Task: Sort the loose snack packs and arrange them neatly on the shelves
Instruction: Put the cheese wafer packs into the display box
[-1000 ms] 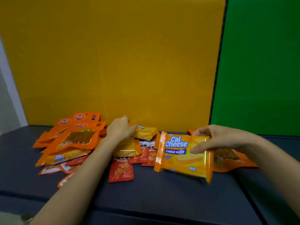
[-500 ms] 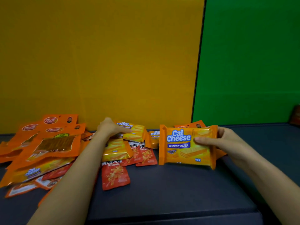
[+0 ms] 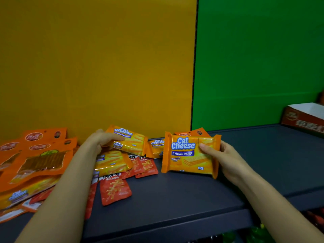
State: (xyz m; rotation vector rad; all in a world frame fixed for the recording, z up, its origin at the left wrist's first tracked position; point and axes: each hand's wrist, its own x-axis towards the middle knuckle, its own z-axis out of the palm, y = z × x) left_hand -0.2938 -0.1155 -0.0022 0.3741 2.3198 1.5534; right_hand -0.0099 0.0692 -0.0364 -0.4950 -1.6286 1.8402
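Newly lifted wafer pack, red sachets below.

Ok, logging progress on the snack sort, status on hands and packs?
Left hand gripping a Cal Cheese pack over the pile. Right hand holding another Cal Cheese pack upright on the shelf. Red sachets loose in front.

Landmark: the wafer pack in the right hand, standing on the shelf. Left of it, a second wafer pack under the left hand, atop a heap of packs. Far right of it, a carton. Behind it, the back panel.
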